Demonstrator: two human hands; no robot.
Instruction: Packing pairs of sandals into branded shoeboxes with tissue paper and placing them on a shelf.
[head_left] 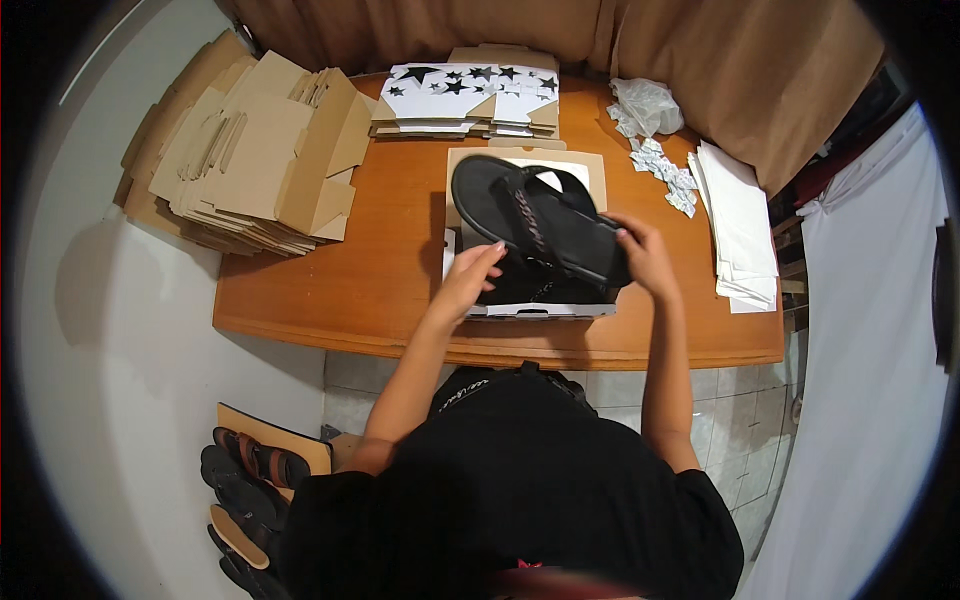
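A black thong sandal (575, 232) with a braided-looking strap is lifted over an open shoebox, its toe end tilted toward the upper left. Its heel is gripped by my right hand (648, 258), thumb on the top face and fingers mostly hidden beneath. My left hand (467, 284) is at the sandal's near left edge, fingertips touching or just beside it, with its fingers apart. The white-and-brown shoebox (540, 311) sits under both hands at the table's near side. Dark material, possibly another sandal (520, 285), shows inside it; the sandal above hides most of the inside.
Folded brown cardboard boxes (235, 150) are piled at the left. Flat star-printed boxes (470, 90) lie at the back. On the right are a clear plastic bag (645, 107), small white packets (663, 172) and white paper sheets (735, 220). Several sandals (250, 480) stand at lower left.
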